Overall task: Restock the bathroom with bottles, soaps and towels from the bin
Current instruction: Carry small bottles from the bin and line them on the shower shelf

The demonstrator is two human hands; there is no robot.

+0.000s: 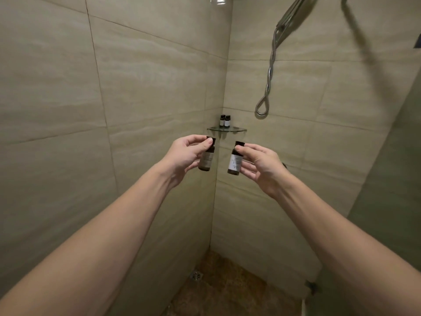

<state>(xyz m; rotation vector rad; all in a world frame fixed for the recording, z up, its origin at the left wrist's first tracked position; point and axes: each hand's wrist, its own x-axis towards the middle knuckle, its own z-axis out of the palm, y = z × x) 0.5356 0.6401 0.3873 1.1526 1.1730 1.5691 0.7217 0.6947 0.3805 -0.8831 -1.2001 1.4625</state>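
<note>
Both my arms reach into a tiled shower stall. My left hand [185,153] pinches a small dark bottle [206,161] by its black cap, label facing away. My right hand [262,164] pinches a second small dark bottle [234,164] with a white label, also near its black cap. Both bottles hang upright in the air, a short gap between them. Beyond and a little above them, a glass corner shelf [237,129] carries two small dark bottles [224,120] standing close together in the corner.
A chrome shower hose [270,76] loops down the right wall below the shower head [293,12]. Beige tiled walls close in on left and right. A floor drain [196,275] sits in the brown shower floor; a glass panel edge stands at the right.
</note>
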